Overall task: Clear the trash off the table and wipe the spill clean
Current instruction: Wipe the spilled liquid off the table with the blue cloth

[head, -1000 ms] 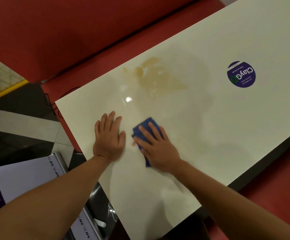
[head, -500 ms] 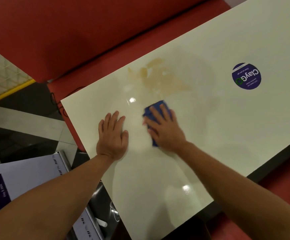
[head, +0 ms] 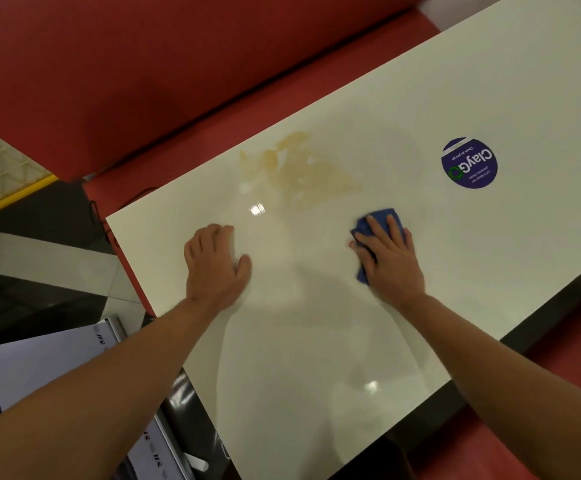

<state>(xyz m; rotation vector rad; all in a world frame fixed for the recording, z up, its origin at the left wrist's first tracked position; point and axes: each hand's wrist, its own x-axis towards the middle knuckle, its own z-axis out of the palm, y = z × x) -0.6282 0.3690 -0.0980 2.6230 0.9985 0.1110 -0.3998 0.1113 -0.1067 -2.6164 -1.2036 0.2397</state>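
A glossy cream-white rectangular tabletop (head: pixel 368 341) is filling most of the view, running diagonally from the lower left toward the upper right and reflecting two bright spots of ceiling light. A pale brown, smeared liquid spill (head: pixel 299 168) is lying on it near the far edge. To the right of the spill, a round dark-blue sticker with white lettering (head: pixel 469 163) is sitting flat on the surface.

The right hand (head: pixel 389 258) is pressing a small blue folded cloth (head: pixel 382 218) flat against the tabletop with straight, spread fingers; the cloth is showing beyond the fingertips and beside the thumb. It is lying just on the near side of the spill, toward its right end, apart from the stained patch. The left hand (head: pixel 214 265) is resting palm-down on the bare tabletop near the left corner, holding nothing, fingers bending slightly at the tips. The two hands are lying well apart.

A red upholstered bench seat with a padded backrest (head: pixel 143 81) is running along the far side of the tabletop, and more red seating (head: pixel 541 410) is showing at the lower right. Dark and light glossy floor tiles (head: pixel 39 254) are showing at the left, with a white printed sign board (head: pixel 39 358) standing below them.
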